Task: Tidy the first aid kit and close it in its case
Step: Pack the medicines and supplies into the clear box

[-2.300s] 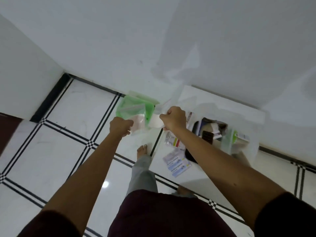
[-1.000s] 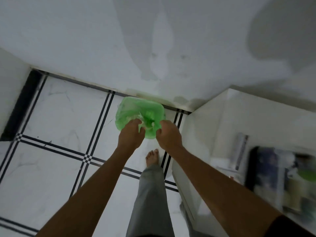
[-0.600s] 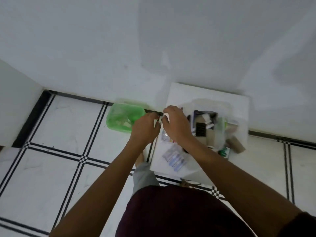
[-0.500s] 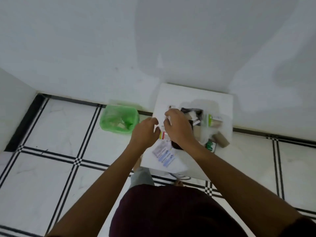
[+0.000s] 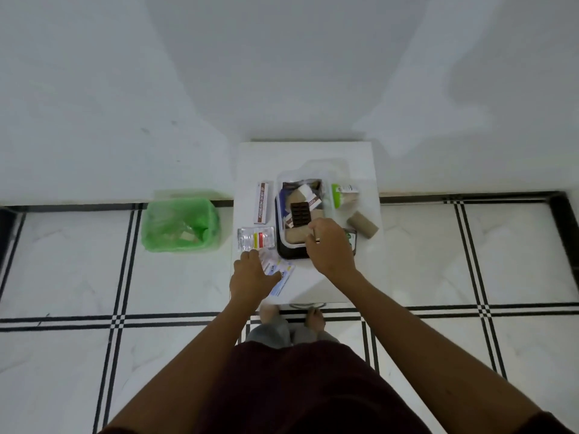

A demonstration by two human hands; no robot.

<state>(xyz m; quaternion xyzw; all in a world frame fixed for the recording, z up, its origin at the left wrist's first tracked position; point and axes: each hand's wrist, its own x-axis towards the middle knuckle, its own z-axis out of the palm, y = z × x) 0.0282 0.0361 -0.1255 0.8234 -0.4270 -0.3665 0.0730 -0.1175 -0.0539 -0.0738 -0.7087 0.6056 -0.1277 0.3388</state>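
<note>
You are somewhere in the middle of the job, by my reading: the clear case (image 5: 283, 211) sits open on the white table (image 5: 360, 158) against the wall, its lid not on, and it already holds a dark blister strip (image 5: 299, 214) and a few small boxes. Several things lie outside it: a long brown-and-white box (image 5: 262, 202) just beside its left wall, a foil pill strip (image 5: 256, 239) nearer you, some blue-and-white sachets (image 5: 277, 270), a green-capped tube (image 5: 342, 194) on the far right and a brown bandage roll (image 5: 362, 224) beside it. Your left hand (image 5: 252, 278) rests flat, fingers spread, on the sachets without gripping them. Your right hand (image 5: 330, 245) hovers over the near edge of the case, fingers curled together (whether they pinch some small thing I cannot tell). The green-lined bin (image 5: 179, 225) stands on the floor to the left with scraps in it. What remains, it seems, is packing the loose items and fitting the lid.
</note>
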